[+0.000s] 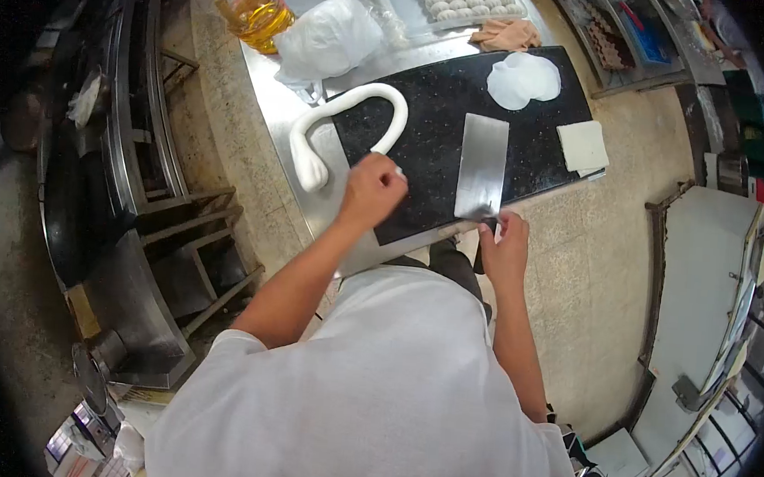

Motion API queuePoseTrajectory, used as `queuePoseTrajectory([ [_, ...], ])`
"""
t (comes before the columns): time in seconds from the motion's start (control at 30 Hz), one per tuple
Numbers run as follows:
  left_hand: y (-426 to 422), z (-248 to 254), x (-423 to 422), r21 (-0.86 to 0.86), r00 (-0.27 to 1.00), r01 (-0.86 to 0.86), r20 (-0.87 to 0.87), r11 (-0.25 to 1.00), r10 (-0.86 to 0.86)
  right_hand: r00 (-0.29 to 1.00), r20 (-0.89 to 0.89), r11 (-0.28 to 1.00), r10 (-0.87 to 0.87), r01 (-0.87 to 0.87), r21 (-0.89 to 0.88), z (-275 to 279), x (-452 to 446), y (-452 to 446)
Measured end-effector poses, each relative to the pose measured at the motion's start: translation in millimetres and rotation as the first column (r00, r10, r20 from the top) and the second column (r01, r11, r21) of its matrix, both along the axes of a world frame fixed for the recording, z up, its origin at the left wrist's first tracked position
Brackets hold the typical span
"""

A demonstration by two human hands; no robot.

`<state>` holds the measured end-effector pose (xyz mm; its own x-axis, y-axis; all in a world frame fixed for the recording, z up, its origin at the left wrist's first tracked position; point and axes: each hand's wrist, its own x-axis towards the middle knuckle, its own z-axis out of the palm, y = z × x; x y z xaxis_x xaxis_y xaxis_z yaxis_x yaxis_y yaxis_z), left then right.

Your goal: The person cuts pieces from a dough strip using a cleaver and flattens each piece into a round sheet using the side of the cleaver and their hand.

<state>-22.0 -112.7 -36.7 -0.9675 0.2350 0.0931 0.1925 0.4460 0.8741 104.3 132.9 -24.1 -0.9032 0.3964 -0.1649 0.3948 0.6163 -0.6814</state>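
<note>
A long rope of white dough (338, 105) curves across the black board (435, 93) and the metal table edge, its thick end towards me. My left hand (374, 190) is curled closed around the thin end of this rope, and a bit of white shows beside the fingers. On the board lies a wide-bladed cleaver (483, 164), its handle end pointing at me. My right hand (505, 250) pinches at the handle by the board's front edge; the fingers partly hide it. Beyond the blade are overlapping flat white rounds (525, 79).
At the board's right edge sits a white square stack (583, 148). Behind stand a tray of small white dough pieces (466, 1), a tan cloth (506, 34), a white plastic bag (331, 39) and a container of yellow oil (260, 17). Metal counters (157, 120) run along the left.
</note>
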Motion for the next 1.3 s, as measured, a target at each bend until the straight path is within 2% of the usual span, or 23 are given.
queuePoseTrajectory([
  [0.03, -13, -3, -8, -0.13, 0.998, -0.06, 0.004, 0.99, 0.061, 0.996, 0.085, 0.994, 0.005, -0.014, 0.107, -11, 6, 4],
  [0.1, -32, -1, -20, -0.138, 0.995, -0.053, 0.078, 0.989, 0.064, 0.997, 0.081, 0.996, -0.009, 0.002, 0.087, -27, 13, 0],
  [0.13, -37, -2, -26, -0.153, 0.986, -0.044, 0.152, 0.987, 0.068, 0.978, 0.141, 0.977, -0.15, 0.169, -0.13, -24, 10, -8],
  [0.17, -39, -5, -30, -0.145, 0.986, -0.041, 0.153, 0.989, 0.064, 0.935, 0.229, 0.883, -0.272, 0.337, -0.327, -21, 8, -15],
  [0.27, -41, -12, -38, -0.112, 0.997, 0.004, 0.083, 0.994, 0.005, 0.924, 0.272, 0.82, -0.269, 0.368, -0.438, -29, 6, -16],
  [0.37, -38, -12, -42, -0.207, 0.987, 0.095, 0.149, 0.974, -0.064, 0.931, 0.259, 0.856, -0.256, 0.343, -0.388, -1, 8, -29],
  [0.4, -36, -13, -44, -0.224, 0.993, 0.095, 0.095, 0.97, -0.075, 0.93, 0.259, 0.857, -0.261, 0.347, -0.381, 5, 12, -33],
  [0.5, -33, -12, -45, -0.252, 0.998, 0.049, -0.012, 0.966, -0.054, 0.967, 0.167, 0.914, -0.191, 0.237, -0.329, 21, 16, -47],
  [0.6, -34, -16, -44, -0.253, 0.998, 0.031, -0.048, 0.967, -0.045, 0.986, 0.165, 0.999, 0.033, -0.032, -0.011, 51, 9, -61],
  [0.63, -36, -19, -44, -0.246, 0.998, 0.051, -0.032, 0.968, -0.06, 0.986, 0.164, 0.999, 0.033, -0.032, -0.009, 55, 7, -66],
  [0.7, -38, -22, -43, -0.232, 0.996, 0.045, -0.059, 0.972, -0.06, 0.971, 0.079, 0.928, 0.227, -0.24, 0.285, 60, 4, -72],
  [0.73, -39, -21, -42, -0.219, 0.995, 0.041, -0.084, 0.975, -0.061, 0.947, 0.107, 0.891, 0.304, -0.323, 0.32, 69, 0, -75],
  [0.77, -39, -21, -42, -0.221, 0.994, 0.044, -0.083, 0.974, -0.063, 0.947, 0.107, 0.892, 0.303, -0.321, 0.318, 78, -3, -80],
  [0.83, -40, -19, -43, -0.272, 0.994, 0.048, -0.078, 0.961, -0.072, 0.894, 0.254, 0.824, 0.368, -0.441, 0.357, 87, -11, -87],
  [0.93, -43, -22, -48, -0.263, 0.994, 0.079, -0.056, 0.962, -0.096, 0.854, 0.306, 0.819, 0.421, -0.503, 0.277, 59, -17, -82],
  [1.03, -45, -16, -54, -0.276, 0.992, 0.068, -0.081, 0.959, -0.093, 0.872, 0.278, 0.865, 0.403, -0.462, 0.197, 52, -19, -73],
  [1.07, -45, -21, -56, -0.087, 1.0, 0.014, -0.022, 0.996, -0.016, 0.876, 0.278, 0.872, 0.395, -0.452, 0.187, 52, -14, -70],
  [1.1, -51, -31, -62, 0.008, 1.0, 0.004, 0.031, 1.0, -0.004, 0.882, 0.254, 0.883, 0.396, -0.442, 0.157, 52, -8, -61],
  [1.17, -64, -22, -71, -0.129, 0.993, 0.116, 0.034, 0.985, -0.113, 0.894, 0.221, 0.896, 0.389, -0.423, 0.133, 51, 5, -38],
  [1.2, -51, 13, -61, -0.263, 0.996, 0.054, 0.08, 0.963, -0.034, 0.919, 0.2, 0.938, 0.341, -0.348, -0.001, 46, 21, -26],
  [1.23, -43, 18, -49, -0.268, 0.997, 0.047, 0.072, 0.962, -0.029, 0.937, 0.184, 0.952, 0.296, -0.274, -0.137, 41, 37, -13],
  [1.27, -37, 20, -35, -0.435, 0.985, 0.171, 0.065, 0.884, -0.159, 0.935, 0.18, 0.948, 0.305, -0.282, -0.145, 36, 56, 0],
  [1.3, -30, 23, -26, -0.59, 0.954, 0.278, 0.08, 0.758, -0.287, 0.961, 0.178, 0.961, 0.211, -0.171, -0.216, 30, 75, 12],
])
